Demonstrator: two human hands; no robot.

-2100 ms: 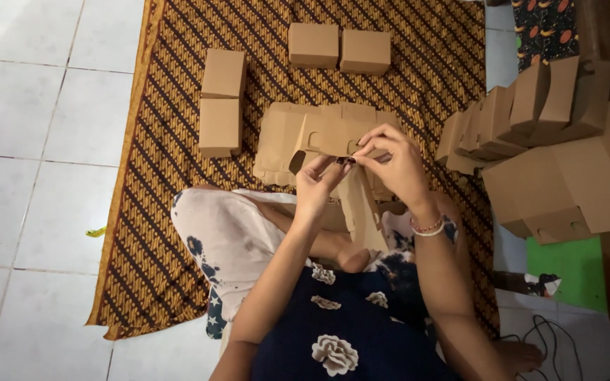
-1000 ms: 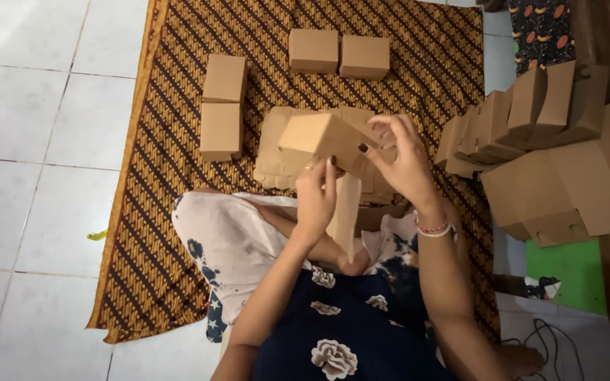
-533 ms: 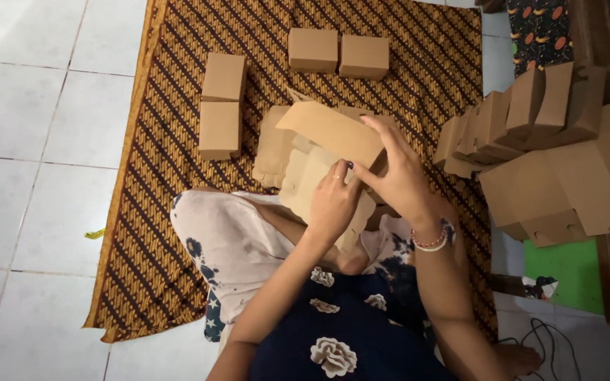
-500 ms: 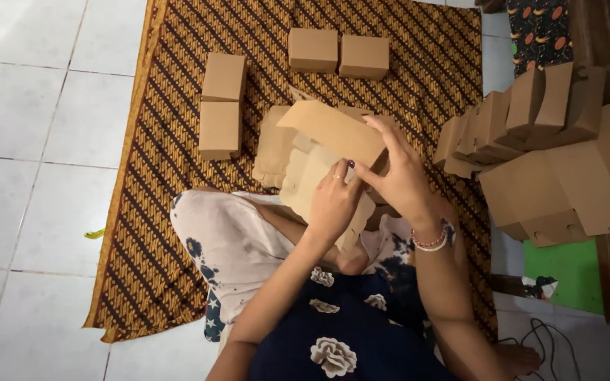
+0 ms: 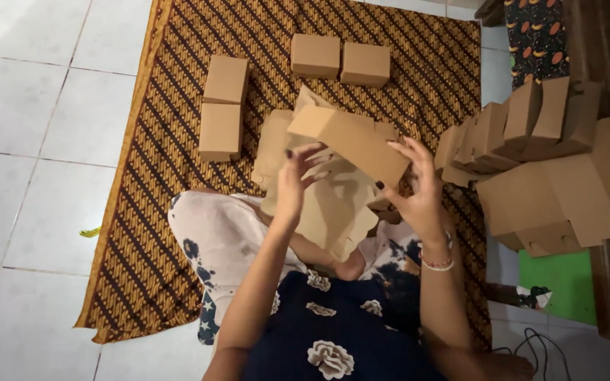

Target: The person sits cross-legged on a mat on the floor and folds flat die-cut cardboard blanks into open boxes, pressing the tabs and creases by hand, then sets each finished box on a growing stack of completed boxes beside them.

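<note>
Left hand (image 5: 292, 185) and right hand (image 5: 411, 187) grip a stiff, half-folded brown cardboard box (image 5: 351, 141).

I sat on the mat (image 5: 142, 233), and the half-folded box (image 5: 351, 141) was between my left hand (image 5: 292, 185) and my right hand (image 5: 418, 194), above the flat cardboard sheets (image 5: 333, 212) on my lap. Before me two closed boxes (image 5: 340, 58) stood side by side. At left two more boxes (image 5: 222, 107) lay end to end. At right the folded boxes (image 5: 531, 127) leaned in a row.
</note>
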